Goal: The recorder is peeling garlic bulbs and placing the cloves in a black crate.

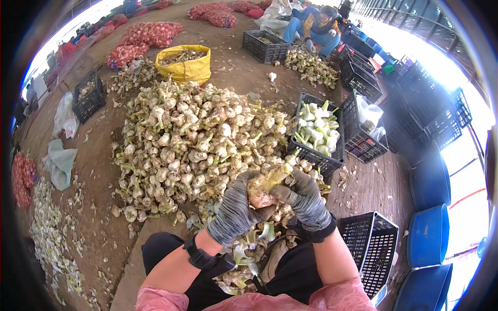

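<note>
A garlic bulb (261, 191) with a thick pale-green stem is held up in front of me, its outer skin brown and soiled. My left hand (238, 208), in a grey knitted glove, grips the bulb from the left. The gloved fingers of my right hand (305, 200) press on its right side near the stem. Beyond both hands rises a large heap of unpeeled garlic (194, 147). To the heap's right, a black plastic crate (330, 161) holds peeled white bulbs with green stems (317, 128). Stripped garlic skins (243, 260) lie between my legs.
Two black crates (369, 248) stand at my right, beside several blue plastic tubs (427, 235). Another crate (365, 136) contains plastic bags. Behind the heap is a yellow sack (183, 70). Farther back, a person (315, 29) crouches by a smaller garlic pile (311, 68). Red mesh sacks (149, 35) lie left.
</note>
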A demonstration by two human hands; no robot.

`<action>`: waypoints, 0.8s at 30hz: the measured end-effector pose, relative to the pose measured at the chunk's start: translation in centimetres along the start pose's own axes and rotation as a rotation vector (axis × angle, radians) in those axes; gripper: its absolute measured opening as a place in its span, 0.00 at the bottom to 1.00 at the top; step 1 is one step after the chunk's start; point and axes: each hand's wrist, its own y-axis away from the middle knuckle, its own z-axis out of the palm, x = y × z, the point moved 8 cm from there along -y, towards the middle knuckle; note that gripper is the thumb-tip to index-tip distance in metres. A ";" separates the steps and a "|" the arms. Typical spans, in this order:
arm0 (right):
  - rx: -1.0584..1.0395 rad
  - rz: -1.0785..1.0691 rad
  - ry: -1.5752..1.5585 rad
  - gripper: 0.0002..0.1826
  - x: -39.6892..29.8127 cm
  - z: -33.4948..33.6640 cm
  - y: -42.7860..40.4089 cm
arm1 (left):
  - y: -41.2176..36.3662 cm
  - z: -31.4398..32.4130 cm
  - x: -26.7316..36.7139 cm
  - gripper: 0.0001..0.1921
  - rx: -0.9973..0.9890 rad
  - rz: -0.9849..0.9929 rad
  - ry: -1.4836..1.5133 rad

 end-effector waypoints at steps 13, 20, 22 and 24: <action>-0.039 0.032 -0.008 0.21 0.2 -0.9 -0.1 | -0.1 0.8 -0.4 0.42 -0.112 -0.095 0.138; -0.216 -0.047 -0.005 0.15 -1.6 -0.7 0.2 | -0.5 3.4 -1.1 0.33 -0.251 -0.237 0.892; -0.200 -0.033 0.066 0.15 -1.5 -1.1 0.1 | -0.3 4.0 -1.1 0.27 -0.314 -0.294 1.023; -0.182 -0.010 0.079 0.13 -1.2 -1.3 0.1 | 0.3 3.7 -1.4 0.24 -0.272 -0.346 1.023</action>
